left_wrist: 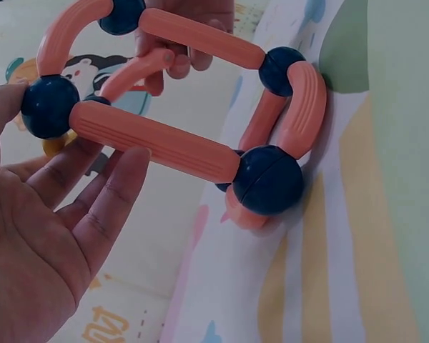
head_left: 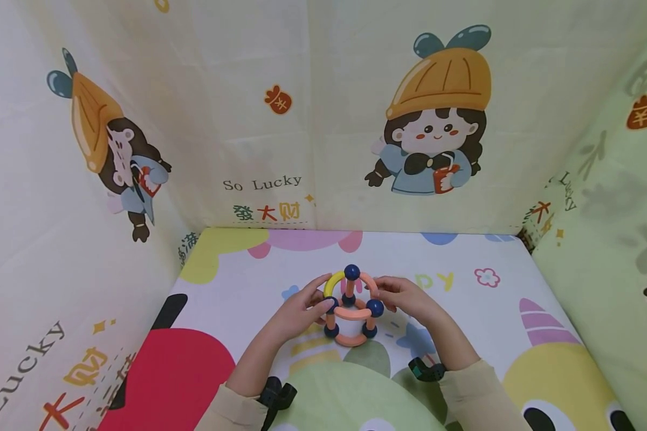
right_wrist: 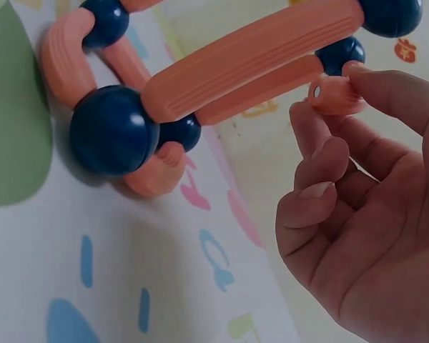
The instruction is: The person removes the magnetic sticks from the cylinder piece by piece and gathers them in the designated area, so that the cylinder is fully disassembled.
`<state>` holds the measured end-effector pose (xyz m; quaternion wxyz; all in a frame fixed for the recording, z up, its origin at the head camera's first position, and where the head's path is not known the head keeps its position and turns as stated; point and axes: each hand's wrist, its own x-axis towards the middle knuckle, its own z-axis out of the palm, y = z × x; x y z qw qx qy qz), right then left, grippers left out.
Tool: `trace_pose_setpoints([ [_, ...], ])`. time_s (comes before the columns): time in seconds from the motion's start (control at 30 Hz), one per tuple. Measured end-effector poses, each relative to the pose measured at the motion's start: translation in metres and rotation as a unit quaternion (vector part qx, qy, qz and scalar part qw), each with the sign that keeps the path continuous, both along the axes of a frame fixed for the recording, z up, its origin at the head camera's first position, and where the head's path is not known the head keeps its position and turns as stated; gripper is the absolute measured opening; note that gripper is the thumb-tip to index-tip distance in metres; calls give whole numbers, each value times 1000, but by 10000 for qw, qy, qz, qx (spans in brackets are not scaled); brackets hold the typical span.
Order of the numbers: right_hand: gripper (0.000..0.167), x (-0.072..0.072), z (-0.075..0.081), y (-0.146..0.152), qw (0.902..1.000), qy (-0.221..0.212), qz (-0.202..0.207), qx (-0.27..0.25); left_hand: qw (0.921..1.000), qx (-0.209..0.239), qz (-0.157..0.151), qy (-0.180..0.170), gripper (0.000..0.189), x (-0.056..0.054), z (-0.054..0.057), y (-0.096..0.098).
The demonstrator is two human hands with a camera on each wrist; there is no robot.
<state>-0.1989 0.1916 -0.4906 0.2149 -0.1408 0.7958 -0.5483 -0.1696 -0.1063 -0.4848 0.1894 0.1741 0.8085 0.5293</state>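
Observation:
A frame of salmon building rods and navy balls stands on the patterned tabletop, with a top ball (head_left: 352,272) and a yellow curved rod (head_left: 331,284) at upper left. My left hand (head_left: 296,314) holds its left side. In the left wrist view the thumb touches a navy ball (left_wrist: 50,107), and a fingertip lies against a straight salmon rod (left_wrist: 157,141). My right hand (head_left: 410,297) pinches a curved salmon rod (right_wrist: 336,96) between thumb and fingertips. The end of that rod, with a small metal dot, shows apart from the lower balls.
The tabletop (head_left: 453,254) bears printed cartoon shapes. Cloth walls (head_left: 323,149) with printed figures rise at the back and on both sides. Black camera mounts (head_left: 277,395) sit on both wrists, near the beige sleeves.

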Motion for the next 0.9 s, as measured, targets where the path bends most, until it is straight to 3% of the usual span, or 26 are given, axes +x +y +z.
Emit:
trace_pose_setpoints([
  [0.3, 42, -5, -10, 0, 9999, 9, -108, 128, 10000, 48, -19, 63, 65, -1, -2, 0],
  [0.5, 37, -6, -11, -3, 9998, 42, -187, 91, 10000, 70, -3, 15, 64, -1, -3, 0],
  [0.73, 41, -6, -13, -2, 9997, 219, 51, -19, 9999, 82, 40, 58, 69, 0, -7, 0],
  [0.9, 41, -8, -27, 12, 9993, 297, 205, -105, 9997, 84, 239, -19, 66, 2, -17, -6],
])
